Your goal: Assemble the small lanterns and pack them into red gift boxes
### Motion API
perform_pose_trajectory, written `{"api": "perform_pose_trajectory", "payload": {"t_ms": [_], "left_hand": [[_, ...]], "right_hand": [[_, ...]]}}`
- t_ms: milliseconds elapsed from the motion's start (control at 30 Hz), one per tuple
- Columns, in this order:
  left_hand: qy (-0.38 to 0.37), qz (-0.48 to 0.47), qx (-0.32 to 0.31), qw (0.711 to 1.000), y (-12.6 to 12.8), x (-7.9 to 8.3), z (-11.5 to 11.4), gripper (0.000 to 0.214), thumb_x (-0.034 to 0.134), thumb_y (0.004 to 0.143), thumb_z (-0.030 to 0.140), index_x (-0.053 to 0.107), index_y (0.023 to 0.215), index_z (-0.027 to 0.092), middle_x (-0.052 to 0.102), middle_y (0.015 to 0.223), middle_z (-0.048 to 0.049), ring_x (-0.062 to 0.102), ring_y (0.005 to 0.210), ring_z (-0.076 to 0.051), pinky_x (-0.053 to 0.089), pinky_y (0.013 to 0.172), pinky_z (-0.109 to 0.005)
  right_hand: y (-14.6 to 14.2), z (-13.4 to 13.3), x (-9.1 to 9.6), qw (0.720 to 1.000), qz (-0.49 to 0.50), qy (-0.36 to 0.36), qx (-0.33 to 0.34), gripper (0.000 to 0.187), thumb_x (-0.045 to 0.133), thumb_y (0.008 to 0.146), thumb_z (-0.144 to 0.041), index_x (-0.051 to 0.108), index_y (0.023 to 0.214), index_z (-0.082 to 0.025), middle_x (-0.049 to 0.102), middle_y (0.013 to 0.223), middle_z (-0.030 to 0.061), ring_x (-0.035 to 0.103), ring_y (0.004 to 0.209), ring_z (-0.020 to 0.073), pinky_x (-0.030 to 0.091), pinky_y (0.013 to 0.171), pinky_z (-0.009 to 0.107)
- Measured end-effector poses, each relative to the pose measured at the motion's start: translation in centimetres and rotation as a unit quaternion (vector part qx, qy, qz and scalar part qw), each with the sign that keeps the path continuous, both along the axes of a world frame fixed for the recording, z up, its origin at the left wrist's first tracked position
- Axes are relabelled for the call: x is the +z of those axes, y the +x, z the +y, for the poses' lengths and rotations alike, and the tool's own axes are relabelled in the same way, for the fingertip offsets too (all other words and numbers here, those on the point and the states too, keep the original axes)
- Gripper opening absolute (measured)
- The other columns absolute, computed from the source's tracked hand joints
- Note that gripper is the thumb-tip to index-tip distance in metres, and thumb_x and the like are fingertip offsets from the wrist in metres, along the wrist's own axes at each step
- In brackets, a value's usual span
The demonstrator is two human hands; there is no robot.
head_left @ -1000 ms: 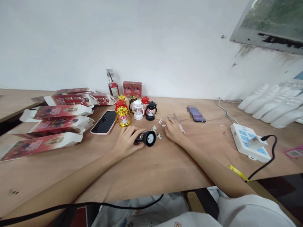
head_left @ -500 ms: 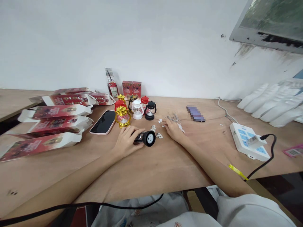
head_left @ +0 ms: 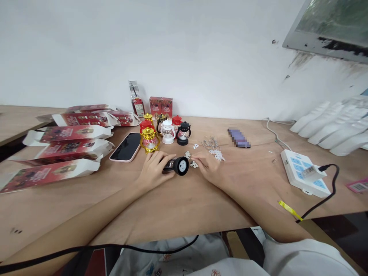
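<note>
Wooden table point(head_left: 184, 207) against a white wall. Left hand point(head_left: 153, 168) clasps a black toy lantern point(head_left: 178, 166) lying on its side at mid-table, base toward the camera. Right hand point(head_left: 207, 167) rests just beside it, fingertips at small pale discs point(head_left: 194, 165); whether it pinches one cannot be told. Standing lanterns point(head_left: 165, 132) and a phone point(head_left: 125, 147) lie behind.

Phone point(head_left: 125, 147), red boxes point(head_left: 69, 134), power strip point(head_left: 299, 170)
</note>
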State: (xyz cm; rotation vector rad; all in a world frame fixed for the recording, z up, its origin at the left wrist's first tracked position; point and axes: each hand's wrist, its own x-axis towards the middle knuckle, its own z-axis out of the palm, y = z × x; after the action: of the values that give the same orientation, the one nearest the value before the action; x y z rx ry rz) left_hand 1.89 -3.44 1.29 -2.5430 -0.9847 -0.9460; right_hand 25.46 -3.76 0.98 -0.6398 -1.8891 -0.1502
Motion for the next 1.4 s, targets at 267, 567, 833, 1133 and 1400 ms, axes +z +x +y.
{"api": "perform_pose_trajectory", "payload": {"t_ms": [267,567,833,1133,1400], "left_hand": [[-0.010,-0.006,0.002,1.000,-0.1,-0.1,0.1,0.040,0.059,0.081,0.027,0.055,0.120,0.018,0.063,0.101,-0.0085,0.058,0.091,-0.023,0.039,0.078,-0.035],[-0.012,0.000,-0.002,1.000,-0.1,-0.1,0.1,0.041,0.058,0.081,0.027,0.055,0.121,0.019,0.064,0.104,-0.0093,0.059,0.093,-0.024,0.039,0.077,-0.035],[-0.006,0.007,-0.013,1.000,-0.2,-0.2,0.2,0.040,0.057,0.083,0.029,0.054,0.121,0.019,0.064,0.103,-0.0094,0.059,0.094,-0.024,0.038,0.078,-0.036],[0.016,0.008,-0.066,0.998,-0.1,-0.1,0.2,0.040,0.059,0.084,0.030,0.053,0.121,0.017,0.065,0.102,-0.0096,0.059,0.091,-0.023,0.037,0.075,-0.035],[0.037,-0.004,-0.076,0.996,0.0,0.0,0.1,0.041,0.061,0.083,0.032,0.051,0.120,0.015,0.065,0.099,-0.0096,0.060,0.089,-0.021,0.037,0.074,-0.033]], "right_hand": [[-1.0,-1.2,0.2,0.996,-0.009,-0.010,0.091,0.028,0.045,0.090,-0.005,0.057,0.110,-0.021,0.074,0.097,0.0052,0.070,0.094,0.0140,0.060,0.079,0.028],[-1.1,-1.5,0.0,0.997,-0.027,0.021,0.070,0.023,0.054,0.087,-0.007,0.059,0.104,-0.021,0.075,0.088,0.0031,0.072,0.084,0.0135,0.059,0.075,0.023],[-1.1,-1.2,0.4,0.997,-0.016,0.017,0.080,0.019,0.053,0.086,-0.008,0.060,0.098,-0.022,0.072,0.082,0.0039,0.069,0.077,0.0154,0.058,0.067,0.029],[-1.6,-1.7,0.3,0.994,0.013,0.029,0.104,0.027,0.058,0.081,-0.002,0.056,0.101,-0.021,0.070,0.082,0.0052,0.066,0.079,0.0163,0.058,0.068,0.031],[-1.7,-1.1,-1.2,0.987,0.043,0.044,0.150,0.036,0.061,0.079,-0.003,0.052,0.106,-0.023,0.070,0.089,0.0045,0.067,0.087,0.0168,0.059,0.075,0.035]]}}
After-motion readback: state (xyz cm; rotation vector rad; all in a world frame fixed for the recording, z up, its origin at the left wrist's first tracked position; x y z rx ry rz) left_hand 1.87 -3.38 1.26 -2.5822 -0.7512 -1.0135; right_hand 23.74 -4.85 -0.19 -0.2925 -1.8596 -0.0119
